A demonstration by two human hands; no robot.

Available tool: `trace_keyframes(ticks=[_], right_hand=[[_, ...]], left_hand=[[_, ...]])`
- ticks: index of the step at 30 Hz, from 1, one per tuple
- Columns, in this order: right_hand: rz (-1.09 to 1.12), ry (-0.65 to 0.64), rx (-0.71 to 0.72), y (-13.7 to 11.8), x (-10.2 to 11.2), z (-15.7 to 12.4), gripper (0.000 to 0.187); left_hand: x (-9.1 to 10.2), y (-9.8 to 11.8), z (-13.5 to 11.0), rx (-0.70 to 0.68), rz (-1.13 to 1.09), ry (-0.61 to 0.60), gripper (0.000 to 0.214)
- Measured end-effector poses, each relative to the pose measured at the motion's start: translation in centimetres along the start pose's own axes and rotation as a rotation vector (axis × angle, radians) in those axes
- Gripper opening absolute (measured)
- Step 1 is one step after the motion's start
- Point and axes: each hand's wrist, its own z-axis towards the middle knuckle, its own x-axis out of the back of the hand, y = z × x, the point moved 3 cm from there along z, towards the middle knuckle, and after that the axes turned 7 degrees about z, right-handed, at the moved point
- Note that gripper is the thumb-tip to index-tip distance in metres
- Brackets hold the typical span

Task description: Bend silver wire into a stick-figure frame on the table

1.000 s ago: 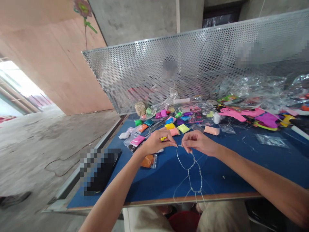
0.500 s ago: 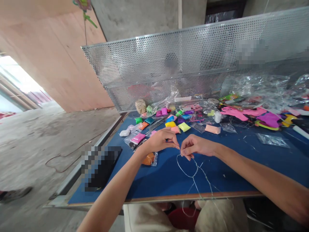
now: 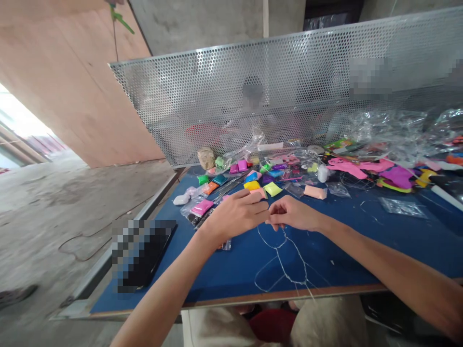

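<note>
A thin silvery wire frame, bent and twisted into loops, hangs from my fingers over the front of the blue tabletop. My right hand pinches its upper end between thumb and fingers. Close against it, my left hand has its fingers curled at the same spot, back of the hand toward me; its fingertips and the bit of wire there are hidden. Just beyond the hands lie small bright packets, among them a yellow-green packet and a peach packet.
A perforated metal panel stands along the table's back. Pink cut-outs and clear plastic bags pile up at the right. A black flat object, partly blurred out, lies at the left edge. A magenta packet lies beyond my left forearm.
My left hand has rolled over, its back now facing up more. The wire frame has turned, and its lower loops have swung up onto the table edge. The view has shifted slightly.
</note>
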Motion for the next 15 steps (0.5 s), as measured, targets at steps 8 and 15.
trace_keyframes(ticks=[8,15], right_hand=[[-0.128,0.154,0.098,-0.3,0.8,-0.1,0.023],[-0.204,0.365,0.228,-1.0,2.5,-0.3,0.034]], left_hand=[[-0.5,-0.4,-0.4,0.169,-0.276,0.023,0.017],[-5.1,-1.9,-3.0,0.888,-1.202,-0.106,0.042]])
